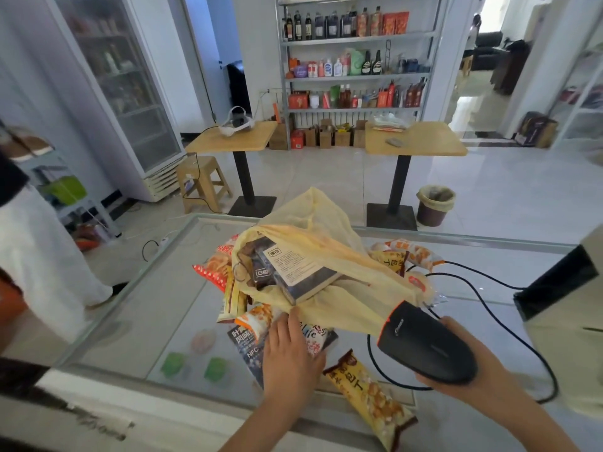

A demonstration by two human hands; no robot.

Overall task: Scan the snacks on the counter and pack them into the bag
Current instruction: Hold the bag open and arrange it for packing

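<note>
Lying part-filled mid-frame, the pale yellow plastic bag (329, 252) is ringed by unpacked colourful snack packets (368, 393), one pressed under the left hand (290, 353) with flat fingers, the black handheld scanner (427, 349) gripped by the right hand (473, 381).

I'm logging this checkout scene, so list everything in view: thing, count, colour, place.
bag: one, pale yellow, on counter
boxes: at least two, dark, inside bag
snack packets: several, yellow, orange, blue, around bag
counter: one, glass, foreground
scanner: one, black, in right hand
cable: one, black, on counter
tables: two, light wood, behind counter
stool: one, tan, beside left table
bin: one, brown, beside right table
shelf: one, grey, back wall
left hand: one, resting on packets
right hand: one, gripping scanner
</note>
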